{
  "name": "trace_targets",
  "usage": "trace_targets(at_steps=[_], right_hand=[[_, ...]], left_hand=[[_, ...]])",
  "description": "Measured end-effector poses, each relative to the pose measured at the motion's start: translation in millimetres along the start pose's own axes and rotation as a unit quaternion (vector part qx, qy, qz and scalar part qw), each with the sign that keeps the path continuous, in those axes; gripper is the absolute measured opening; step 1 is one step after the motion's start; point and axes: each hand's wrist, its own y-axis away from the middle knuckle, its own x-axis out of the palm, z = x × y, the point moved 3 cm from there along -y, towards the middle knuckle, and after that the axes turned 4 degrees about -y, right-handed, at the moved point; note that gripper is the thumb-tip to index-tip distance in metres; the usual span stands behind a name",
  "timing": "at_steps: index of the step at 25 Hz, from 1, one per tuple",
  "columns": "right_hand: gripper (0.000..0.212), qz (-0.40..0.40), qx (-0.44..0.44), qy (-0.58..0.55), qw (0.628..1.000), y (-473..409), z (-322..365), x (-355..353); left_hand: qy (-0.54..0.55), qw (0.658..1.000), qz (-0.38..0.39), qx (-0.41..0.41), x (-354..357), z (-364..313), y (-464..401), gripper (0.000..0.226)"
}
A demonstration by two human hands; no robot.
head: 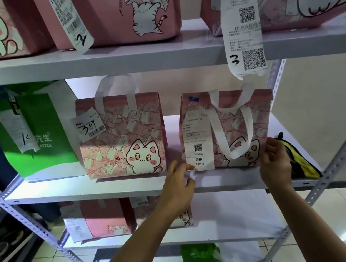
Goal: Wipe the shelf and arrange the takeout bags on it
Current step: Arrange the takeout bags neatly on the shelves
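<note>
Three takeout bags stand on the middle white shelf [99, 190]. From left to right they are a green pizza bag [37, 135], a pink cat bag tagged 34 [122, 137] and a pink cat bag [242, 124] with a long receipt [197, 136] numbered 046. My left hand [180, 185] is at this last bag's lower left and pinches the receipt's bottom end. My right hand [274, 162] grips the same bag's lower right corner. A yellow and black cloth [299, 157] lies on the shelf just right of my right hand.
The top shelf [109, 56] holds three larger pink cat bags, and a long receipt marked 3 [243, 34] hangs over its edge. More pink bags [113, 218] sit on the lower shelf and a green bag [199, 255] below that. Slotted metal uprights [337, 162] frame both sides.
</note>
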Motion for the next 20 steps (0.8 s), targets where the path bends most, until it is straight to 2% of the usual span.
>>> trace_targets(at_steps=[2,5,8,11,14,17,20], right_hand=[[0.036,-0.036,-0.013,-0.019,0.999,8.5,12.4,-7.3],[0.031,-0.099,-0.046,-0.031,0.994,31.1,38.5,-7.8],[0.027,-0.093,-0.12,-0.044,0.987,71.0,65.9,12.9],[0.028,0.035,-0.195,-0.009,0.98,120.0,81.7,61.3],[0.048,0.197,-0.164,0.068,0.964,157.9,75.6,123.5],[0.07,0.257,-0.098,0.103,0.956,173.0,71.4,159.4],[0.072,0.258,-0.074,0.098,0.958,174.0,70.5,172.4]], left_hand=[[-0.002,1.0,-0.026,0.013,-12.7,5.7,7.9,0.026],[-0.001,0.997,-0.072,0.004,-40.0,29.9,17.2,0.022],[-0.003,0.989,-0.145,-0.015,-72.1,60.8,24.0,0.025],[-0.012,0.969,-0.24,-0.055,-107.3,87.0,30.4,0.029],[0.012,0.953,-0.289,-0.095,-135.9,114.1,27.0,0.027],[0.021,0.961,-0.247,-0.123,-151.2,136.8,11.9,0.018],[0.017,0.973,-0.2,-0.113,-155.2,144.3,-0.6,0.015]])
